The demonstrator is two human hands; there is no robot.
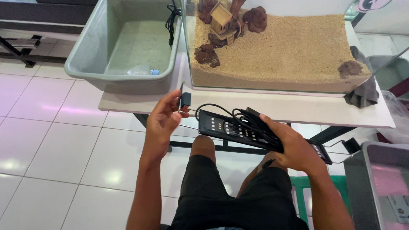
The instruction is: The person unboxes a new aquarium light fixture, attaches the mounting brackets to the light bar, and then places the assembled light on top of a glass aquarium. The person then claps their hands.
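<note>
The right hand (292,147) clasps the slim black light bar (241,129) and its loose cable, near the worktop (242,107); the left hand (163,120) pinches its small end bracket (185,100). It looks light, rigid, somewhat fragile; best held mid-body.

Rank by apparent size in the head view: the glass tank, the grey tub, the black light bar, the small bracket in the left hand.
1. Glass tank and grey tub: too close to rank, both cropped.
2. Black light bar, nearer the camera.
3. Small bracket, pinched by the left hand.
</note>
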